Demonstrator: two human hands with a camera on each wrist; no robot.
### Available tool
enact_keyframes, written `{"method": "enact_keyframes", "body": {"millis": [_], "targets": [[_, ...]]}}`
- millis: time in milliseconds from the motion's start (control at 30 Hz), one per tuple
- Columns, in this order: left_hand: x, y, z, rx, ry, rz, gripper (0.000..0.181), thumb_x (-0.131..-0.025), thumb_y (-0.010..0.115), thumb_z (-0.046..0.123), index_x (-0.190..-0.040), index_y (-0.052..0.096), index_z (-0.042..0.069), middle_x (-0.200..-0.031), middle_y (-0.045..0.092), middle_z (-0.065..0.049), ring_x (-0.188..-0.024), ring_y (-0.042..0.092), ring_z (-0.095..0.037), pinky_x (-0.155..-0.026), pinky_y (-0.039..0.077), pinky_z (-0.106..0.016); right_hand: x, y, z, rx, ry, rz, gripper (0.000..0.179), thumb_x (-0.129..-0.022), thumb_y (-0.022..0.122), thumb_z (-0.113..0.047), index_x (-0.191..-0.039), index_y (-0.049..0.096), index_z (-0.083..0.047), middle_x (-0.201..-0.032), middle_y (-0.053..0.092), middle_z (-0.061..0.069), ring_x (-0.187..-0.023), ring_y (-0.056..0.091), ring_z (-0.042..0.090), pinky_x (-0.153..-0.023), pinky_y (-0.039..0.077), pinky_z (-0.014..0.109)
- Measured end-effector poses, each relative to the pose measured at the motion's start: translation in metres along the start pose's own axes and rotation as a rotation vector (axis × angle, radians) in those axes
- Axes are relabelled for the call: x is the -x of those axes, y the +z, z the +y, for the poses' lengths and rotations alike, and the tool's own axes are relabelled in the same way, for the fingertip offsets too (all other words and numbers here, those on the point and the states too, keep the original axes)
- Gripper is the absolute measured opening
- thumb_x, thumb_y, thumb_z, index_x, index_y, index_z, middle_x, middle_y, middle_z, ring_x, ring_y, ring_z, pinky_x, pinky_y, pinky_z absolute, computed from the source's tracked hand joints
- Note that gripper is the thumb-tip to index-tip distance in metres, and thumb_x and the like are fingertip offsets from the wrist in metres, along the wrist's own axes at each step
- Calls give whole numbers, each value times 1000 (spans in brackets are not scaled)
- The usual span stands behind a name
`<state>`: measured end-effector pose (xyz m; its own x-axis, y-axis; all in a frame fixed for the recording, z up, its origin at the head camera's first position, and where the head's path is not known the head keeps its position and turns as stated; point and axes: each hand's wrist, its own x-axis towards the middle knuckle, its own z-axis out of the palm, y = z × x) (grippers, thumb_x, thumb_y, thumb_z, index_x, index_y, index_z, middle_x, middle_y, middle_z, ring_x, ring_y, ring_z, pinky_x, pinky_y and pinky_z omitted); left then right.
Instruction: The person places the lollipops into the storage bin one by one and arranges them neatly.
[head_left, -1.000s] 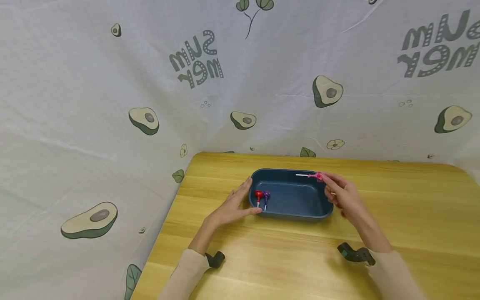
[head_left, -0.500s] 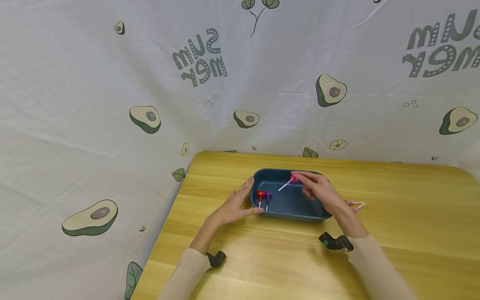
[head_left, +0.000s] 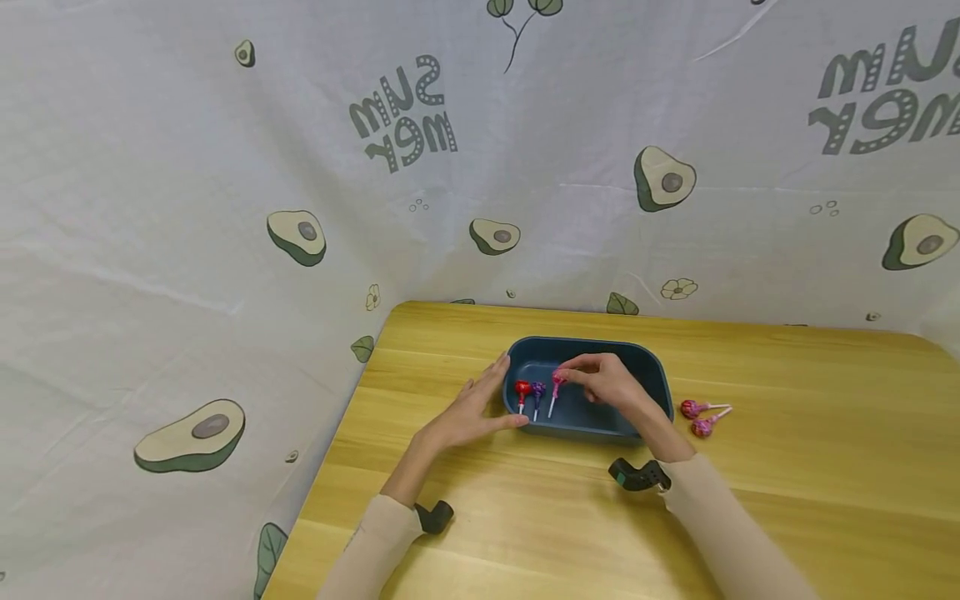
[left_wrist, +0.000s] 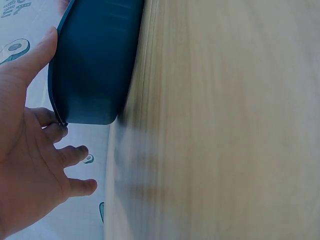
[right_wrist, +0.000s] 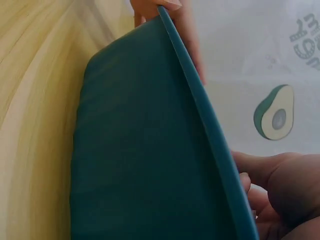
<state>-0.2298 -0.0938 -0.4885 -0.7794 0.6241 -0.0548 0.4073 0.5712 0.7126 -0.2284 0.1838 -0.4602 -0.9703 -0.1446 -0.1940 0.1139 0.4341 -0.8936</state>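
A dark blue rectangular tray (head_left: 600,433) stands on the wooden table. My left hand (head_left: 467,414) rests against its left end, fingers spread and nearly straight, thumb at the near rim. Over the inside of the tray, my right hand (head_left: 606,379) pinches a pink lollipop (head_left: 557,385) by its wrapped head, white stick pointing toward me. Left of it lie a red lollipop (head_left: 522,390) and a purple lollipop (head_left: 537,392) side by side, sticks also toward me. In the right wrist view the tray's wall (right_wrist: 145,135) hides the lollipops, and the right hand (right_wrist: 280,195) shows beyond the rim.
Right of the tray, two pink-and-red lollipops (head_left: 701,427) lie on the table (head_left: 825,417). A white cloth (head_left: 570,167) printed with avocados hangs behind the table and along its left side.
My right hand has carried the pink lollipop left and down into the tray, its stick swinging from sideways to pointing toward me. The left hand has stayed at the tray's end.
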Motion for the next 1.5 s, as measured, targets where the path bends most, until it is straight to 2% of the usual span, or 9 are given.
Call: {"method": "enact_keyframes", "body": {"millis": [200,433,700,1033,1233,1333,1500], "targets": [[0,0,-1,-1,-3,-11,106,-94,61,68,-167,-5,28,-176,-5,11,-165,2,-21,-130,1,-62,-2,7,1,22,28,-24,32,-103,66,-20,-121,72,5,-84,69,6,-54,46,10,-49,37,25],[-1,0,-1,13,10,-4,105,-94,61,68,-167,-3,29,-176,-3,7,-164,2,-24,-129,2,-64,-4,15,4,62,65,-30,27,-103,64,-15,-118,74,6,-93,71,12,-54,45,10,-49,37,23],[-1,0,-1,11,5,-3,104,-95,61,66,-167,-3,30,-176,-4,11,-164,2,-21,-130,2,-63,-8,21,7,107,64,-17,24,-104,62,-13,-114,75,6,-95,74,11,-54,46,9,-48,38,23],[-1,0,-1,4,2,-9,105,-95,62,66,-167,-4,29,-176,-4,8,-164,3,-21,-130,2,-62,-7,23,4,128,53,8,25,-104,60,-11,-116,73,7,-100,73,15,-56,47,10,-51,40,24],[-1,0,0,8,-8,-9,105,-94,62,67,-167,-4,31,-176,-4,11,-164,2,-19,-130,2,-62,-6,23,4,113,56,48,25,-104,61,-12,-114,73,7,-94,70,13,-57,48,11,-53,40,25],[-1,-1,-1,5,-6,-8,105,-94,61,68,-167,-4,30,-176,-4,10,-164,2,-21,-130,2,-62,-7,23,4,115,49,28,28,-101,67,-17,-116,73,5,-86,67,9,-57,48,11,-53,41,26],[-2,-1,-3,4,0,-5,105,-94,61,68,-167,-4,29,-176,-4,8,-164,2,-22,-130,2,-63,-6,23,4,119,36,-3,33,-98,72,-20,-120,72,4,-84,67,8,-58,48,13,-54,42,26]]}}
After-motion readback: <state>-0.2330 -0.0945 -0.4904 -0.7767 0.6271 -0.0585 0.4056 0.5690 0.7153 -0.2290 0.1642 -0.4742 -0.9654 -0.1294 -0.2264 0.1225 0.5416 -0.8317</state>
